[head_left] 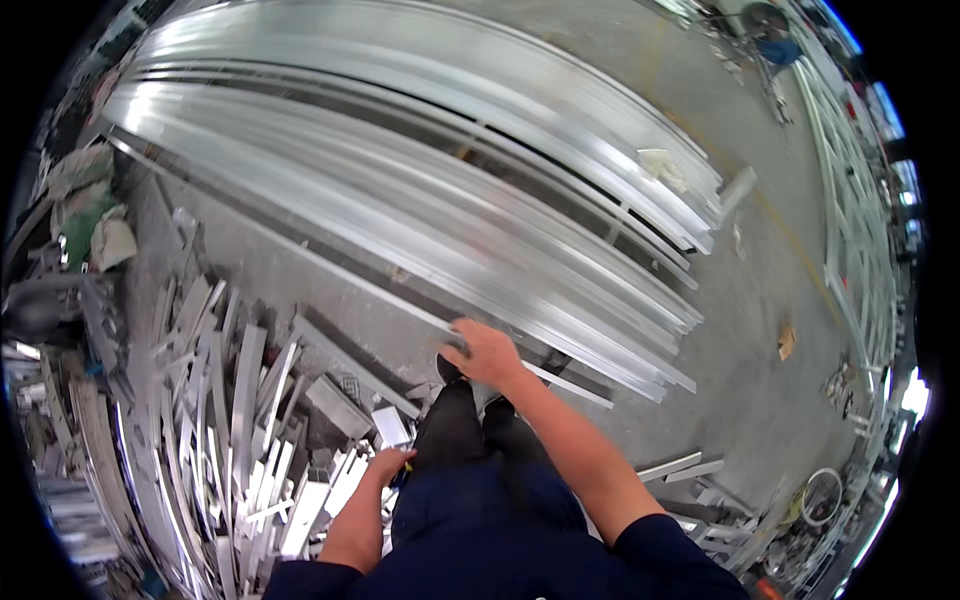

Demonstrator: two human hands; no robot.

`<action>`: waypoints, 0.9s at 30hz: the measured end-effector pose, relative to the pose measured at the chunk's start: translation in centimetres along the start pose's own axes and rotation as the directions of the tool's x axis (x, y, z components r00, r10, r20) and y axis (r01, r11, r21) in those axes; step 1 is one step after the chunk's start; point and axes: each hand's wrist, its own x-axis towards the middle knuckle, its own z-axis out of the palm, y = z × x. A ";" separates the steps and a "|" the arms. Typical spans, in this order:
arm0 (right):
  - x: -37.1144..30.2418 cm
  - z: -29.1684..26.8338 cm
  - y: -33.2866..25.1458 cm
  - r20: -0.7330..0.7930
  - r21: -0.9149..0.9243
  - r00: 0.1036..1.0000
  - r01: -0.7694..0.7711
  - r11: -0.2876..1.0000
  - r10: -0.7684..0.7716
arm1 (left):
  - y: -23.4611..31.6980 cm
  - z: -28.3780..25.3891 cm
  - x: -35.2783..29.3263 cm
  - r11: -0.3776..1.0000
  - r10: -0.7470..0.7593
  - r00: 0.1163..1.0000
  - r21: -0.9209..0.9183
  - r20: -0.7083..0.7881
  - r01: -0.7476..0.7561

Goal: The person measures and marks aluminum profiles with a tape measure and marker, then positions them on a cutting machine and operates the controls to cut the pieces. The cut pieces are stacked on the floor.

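My right hand (485,355) reaches forward above my shoes, thumb and fingers apart. Behind it in the picture runs a long thin metal bar (300,247), and whether they touch I cannot tell. Past that bar lies a wide stack of long silvery metal profiles (430,215). Down at my left hip, my left hand (385,466) has its fingers curled at a small dark and yellow object (404,471), too hidden to name. Beside it on the floor is a small pale box-shaped piece (391,427).
A heap of metal offcuts (250,420) covers the floor at the left. Sacks (112,238) are piled farther left. More short bars (690,468) lie at lower right. A brown scrap (787,342) rests on the grey floor, near a long metal frame (850,200) at the right.
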 end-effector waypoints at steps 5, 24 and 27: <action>-19.4 2.4 12.5 0.158 -0.107 0.766 -0.614 0.782 0.623 | 10.6 -3.7 -4.2 0.988 0.150 0.986 -0.020 -0.068 -0.152; -58.9 -1.8 22.9 0.022 0.571 0.152 -0.813 0.112 0.988 | 16.4 6.8 -4.8 0.869 0.298 0.952 0.433 -0.073 -0.239; -64.4 -1.9 25.0 0.049 0.656 0.133 -0.752 0.069 0.990 | 16.6 13.6 -7.1 0.789 0.326 0.938 0.582 -0.120 -0.200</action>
